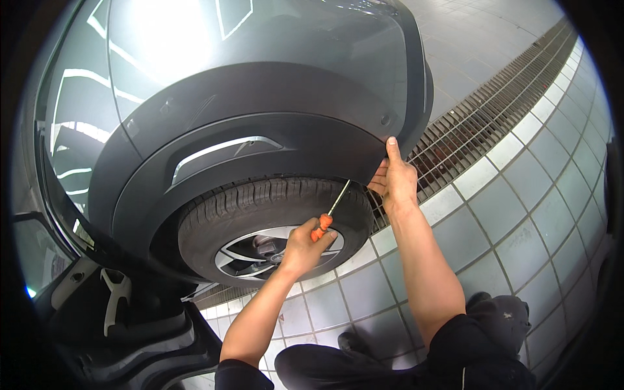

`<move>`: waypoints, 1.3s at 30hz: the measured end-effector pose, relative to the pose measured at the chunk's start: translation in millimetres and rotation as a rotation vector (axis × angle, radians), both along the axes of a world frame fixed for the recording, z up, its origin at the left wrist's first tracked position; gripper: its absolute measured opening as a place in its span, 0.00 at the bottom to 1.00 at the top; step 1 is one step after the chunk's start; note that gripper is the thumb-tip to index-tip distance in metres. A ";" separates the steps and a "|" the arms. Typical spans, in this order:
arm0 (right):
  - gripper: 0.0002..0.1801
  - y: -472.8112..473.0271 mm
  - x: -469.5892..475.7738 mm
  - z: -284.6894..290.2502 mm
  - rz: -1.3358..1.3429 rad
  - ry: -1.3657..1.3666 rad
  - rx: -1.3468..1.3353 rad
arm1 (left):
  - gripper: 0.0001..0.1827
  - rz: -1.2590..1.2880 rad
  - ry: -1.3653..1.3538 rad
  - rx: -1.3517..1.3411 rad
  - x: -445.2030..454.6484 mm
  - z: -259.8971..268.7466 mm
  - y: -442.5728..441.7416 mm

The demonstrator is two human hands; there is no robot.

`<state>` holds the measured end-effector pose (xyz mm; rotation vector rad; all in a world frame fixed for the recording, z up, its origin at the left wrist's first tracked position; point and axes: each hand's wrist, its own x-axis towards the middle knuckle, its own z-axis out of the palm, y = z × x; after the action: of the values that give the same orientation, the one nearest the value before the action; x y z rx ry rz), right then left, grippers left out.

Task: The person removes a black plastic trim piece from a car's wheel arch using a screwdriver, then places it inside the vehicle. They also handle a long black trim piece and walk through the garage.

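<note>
My left hand [304, 246] grips the orange handle of a screwdriver [322, 225] in front of the wheel. Its thin metal shaft slants up to the lower edge of the dark plastic wheel-arch trim [312, 151]; the tip is hidden there. With my right hand [397, 175] I hold the trim's right-hand corner, thumb on the outer face and fingers curled beneath the edge. Below the arch stands a tyre [273, 195] on a silver spoked wheel rim [226, 263], partly covered by my left hand.
A glossy car body panel [312, 44] rises above the trim. At the lower left a car door [131, 336] stands ajar. A metal floor grating [468, 126] runs past the car, beside pale floor tiles [487, 234]. My knees are bent close to the wheel.
</note>
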<state>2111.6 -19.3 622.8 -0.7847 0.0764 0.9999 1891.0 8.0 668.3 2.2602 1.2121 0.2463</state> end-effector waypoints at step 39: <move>0.31 -3.6 -0.5 -4.0 0.037 -0.105 -0.011 | 0.21 -0.534 0.412 0.649 7.1 125.3 76.8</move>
<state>2111.0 -23.0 618.8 -0.8504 -0.0234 0.9923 1898.1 84.8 793.5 3.2268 0.7064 -0.0518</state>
